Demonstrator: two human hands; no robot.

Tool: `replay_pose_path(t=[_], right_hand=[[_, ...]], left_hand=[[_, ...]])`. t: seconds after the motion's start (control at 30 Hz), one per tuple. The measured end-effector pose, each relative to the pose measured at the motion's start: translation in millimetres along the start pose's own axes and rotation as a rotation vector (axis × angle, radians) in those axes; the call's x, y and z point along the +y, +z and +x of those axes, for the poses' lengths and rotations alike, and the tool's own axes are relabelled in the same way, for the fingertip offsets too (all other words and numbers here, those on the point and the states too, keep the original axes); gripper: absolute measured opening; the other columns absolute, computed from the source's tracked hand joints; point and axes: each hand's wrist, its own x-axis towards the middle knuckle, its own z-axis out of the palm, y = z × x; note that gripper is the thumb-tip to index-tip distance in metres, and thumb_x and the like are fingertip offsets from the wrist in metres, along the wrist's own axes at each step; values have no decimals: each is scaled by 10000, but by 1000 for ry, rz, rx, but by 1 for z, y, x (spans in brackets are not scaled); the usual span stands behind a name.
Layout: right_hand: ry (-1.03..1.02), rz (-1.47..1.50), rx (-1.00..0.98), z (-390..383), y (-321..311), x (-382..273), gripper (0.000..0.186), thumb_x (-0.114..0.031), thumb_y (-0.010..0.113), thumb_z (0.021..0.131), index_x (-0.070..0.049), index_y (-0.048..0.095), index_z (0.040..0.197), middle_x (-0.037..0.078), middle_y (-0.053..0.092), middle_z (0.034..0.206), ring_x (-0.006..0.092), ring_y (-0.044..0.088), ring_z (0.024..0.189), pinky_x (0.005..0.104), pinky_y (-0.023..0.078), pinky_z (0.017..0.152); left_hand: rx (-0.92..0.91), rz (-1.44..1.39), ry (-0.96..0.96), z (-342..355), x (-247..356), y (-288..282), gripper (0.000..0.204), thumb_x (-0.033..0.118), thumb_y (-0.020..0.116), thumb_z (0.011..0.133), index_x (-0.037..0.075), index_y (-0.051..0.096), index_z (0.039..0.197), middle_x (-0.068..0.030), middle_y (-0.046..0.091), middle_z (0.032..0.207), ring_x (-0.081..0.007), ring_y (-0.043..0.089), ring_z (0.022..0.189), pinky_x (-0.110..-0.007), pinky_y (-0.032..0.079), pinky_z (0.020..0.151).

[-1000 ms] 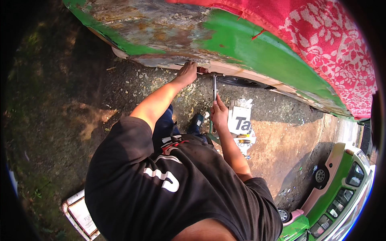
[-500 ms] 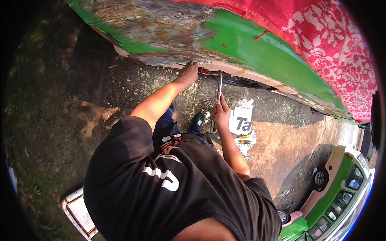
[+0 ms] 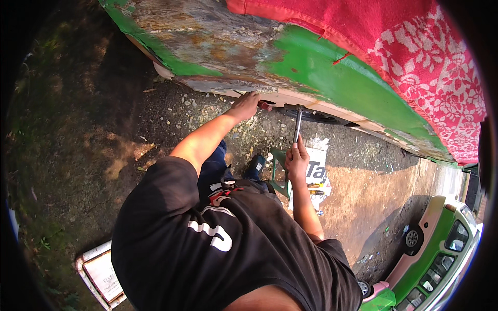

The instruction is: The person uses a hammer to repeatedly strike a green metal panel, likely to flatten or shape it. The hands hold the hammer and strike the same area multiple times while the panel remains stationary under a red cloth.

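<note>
My left hand (image 3: 245, 107) is closed around a short tool, whose dark red rounded end (image 3: 264, 105) sticks out on its right; the rest is hidden by my fingers and the panel's lower edge. I cannot tell what kind of tool it is. In my right hand (image 3: 298, 160) is a hammer with a bright metal shaft (image 3: 298, 127), gripped low. Its small head (image 3: 300, 108) stands apart from the tool's red end, to the right. Both hands are beside the lower edge of a green vehicle panel (image 3: 321, 67), partly scraped to rusty, bare metal (image 3: 207, 41).
A red floral cloth (image 3: 415, 72) covers the vehicle's top right. Below the panel shows a dark tyre (image 3: 319, 116). A green stool-like frame (image 3: 280, 171) and a white printed sheet (image 3: 316, 150) with a yellow-handled tool (image 3: 315, 192) are near my right arm. Another green van (image 3: 436, 254) stands lower right.
The hammer head has swung right, away from the tool's red end that it was up against. My left hand keeps its grip, and the view has shifted slightly.
</note>
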Motion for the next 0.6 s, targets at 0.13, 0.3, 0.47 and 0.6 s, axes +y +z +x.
replay_pose_path(t=[0.13,0.3,0.47,0.6], right_hand=[[-9,-42,4,0,1,3,443,-130,467,1041,-126,422,1482,-53,360,635,39,311,471,200,269,395],[-30,26,58,3,7,15,438,-141,478,1041,-147,436,1477,-50,361,648,44,316,486,201,274,400],[40,87,30,12,22,26,435,-158,475,1044,-165,436,1477,-57,335,640,37,289,480,202,266,397],[-26,170,113,5,17,26,440,-147,479,1040,-138,435,1477,-69,350,642,29,310,497,198,270,405]], left_hand=[[-17,46,-37,3,2,2,260,44,506,855,7,537,1110,-197,551,1194,-372,548,1130,-467,451,951],[-28,52,-69,8,8,2,265,63,495,865,0,538,1119,-208,553,1202,-374,540,1147,-464,444,970],[23,80,-83,5,9,8,259,37,512,843,-8,557,1094,-200,576,1157,-371,559,1116,-458,466,938],[-33,55,-97,11,12,0,284,49,463,860,-22,545,1123,-242,542,1258,-392,529,1178,-465,428,1012]])
